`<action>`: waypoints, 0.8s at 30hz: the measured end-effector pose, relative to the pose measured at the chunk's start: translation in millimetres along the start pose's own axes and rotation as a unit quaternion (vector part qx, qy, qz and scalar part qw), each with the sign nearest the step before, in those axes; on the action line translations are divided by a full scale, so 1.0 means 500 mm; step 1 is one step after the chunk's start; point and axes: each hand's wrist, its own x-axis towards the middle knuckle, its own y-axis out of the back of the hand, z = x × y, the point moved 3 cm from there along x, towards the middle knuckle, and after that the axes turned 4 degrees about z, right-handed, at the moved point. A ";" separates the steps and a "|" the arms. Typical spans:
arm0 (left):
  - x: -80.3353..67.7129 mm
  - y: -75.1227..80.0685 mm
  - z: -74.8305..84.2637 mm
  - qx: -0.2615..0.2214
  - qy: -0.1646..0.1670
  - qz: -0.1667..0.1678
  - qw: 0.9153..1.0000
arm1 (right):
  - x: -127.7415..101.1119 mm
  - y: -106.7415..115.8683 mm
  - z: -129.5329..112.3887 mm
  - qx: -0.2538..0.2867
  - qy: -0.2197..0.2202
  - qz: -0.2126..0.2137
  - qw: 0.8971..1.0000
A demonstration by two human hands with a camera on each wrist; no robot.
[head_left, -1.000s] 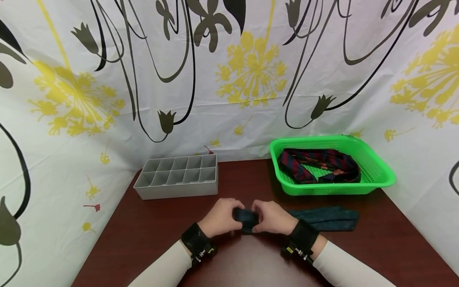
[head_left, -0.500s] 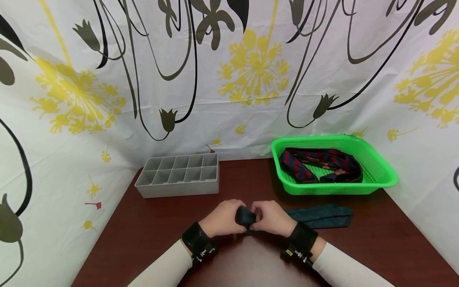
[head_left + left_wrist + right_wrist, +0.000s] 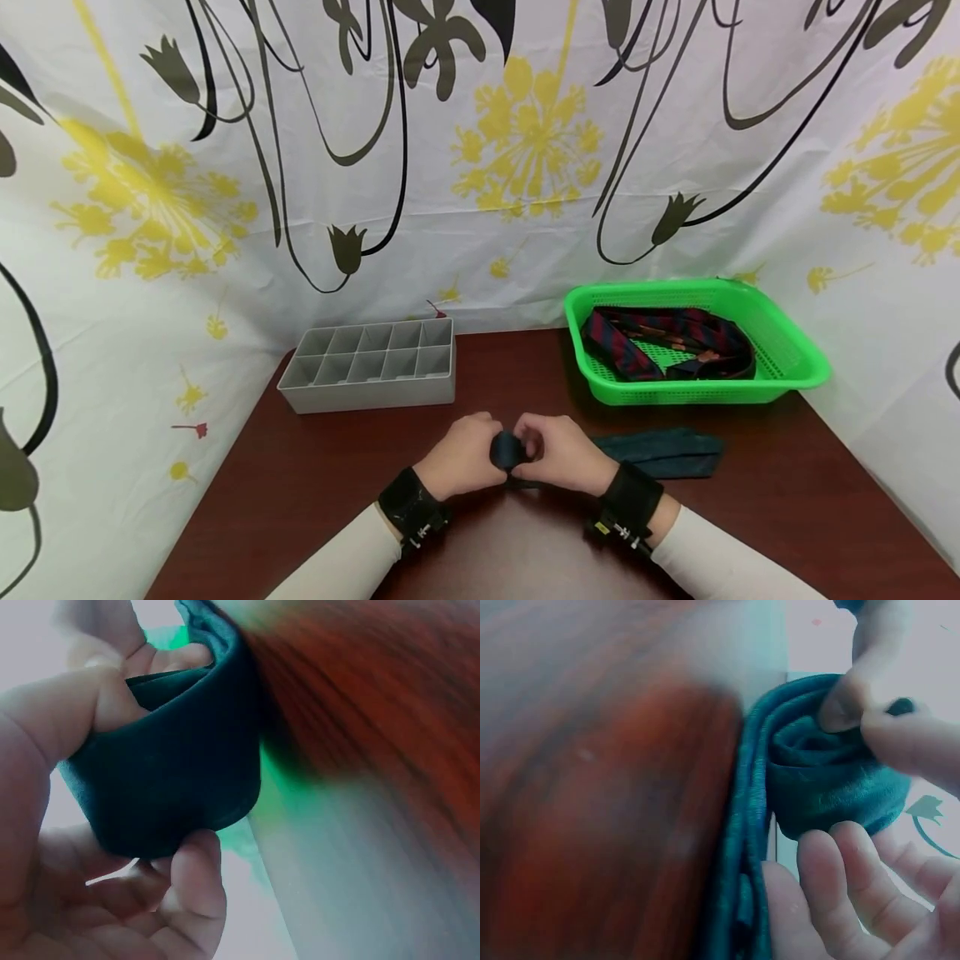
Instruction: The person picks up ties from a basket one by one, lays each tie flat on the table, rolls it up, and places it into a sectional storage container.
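A dark teal necktie (image 3: 667, 452) is partly wound into a roll, with its flat tail stretching right across the table. My left hand (image 3: 465, 454) grips the left side of the roll, thumb and fingers curled about the cloth in the left wrist view. From the other side my right hand (image 3: 566, 454) holds the same roll (image 3: 840, 787), a finger and thumb at its coiled layers and other fingers against its outside. In the right wrist view the unrolled length runs down along the tabletop.
A grey divided box (image 3: 375, 367) stands at the back left of the dark wooden table (image 3: 300, 517). At the back right, a green basket (image 3: 697, 392) holds striped neckties (image 3: 622, 346). A patterned cloth (image 3: 420, 183) hangs behind.
The necktie's tail has slid left and shortened as the roll turned between my hands. Both hands stay in nearly the same place.
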 end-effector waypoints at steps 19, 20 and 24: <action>0.000 -0.014 -0.011 -0.033 0.007 -0.023 0.999 | 0.002 0.006 0.006 -0.077 -0.015 -0.021 0.997; 0.001 -0.017 -0.015 -0.036 0.012 -0.032 0.999 | 0.002 0.007 0.010 -0.085 -0.019 -0.027 0.996; 0.002 -0.021 -0.023 -0.040 0.019 -0.038 0.998 | 0.002 0.012 0.018 -0.096 -0.026 -0.042 0.994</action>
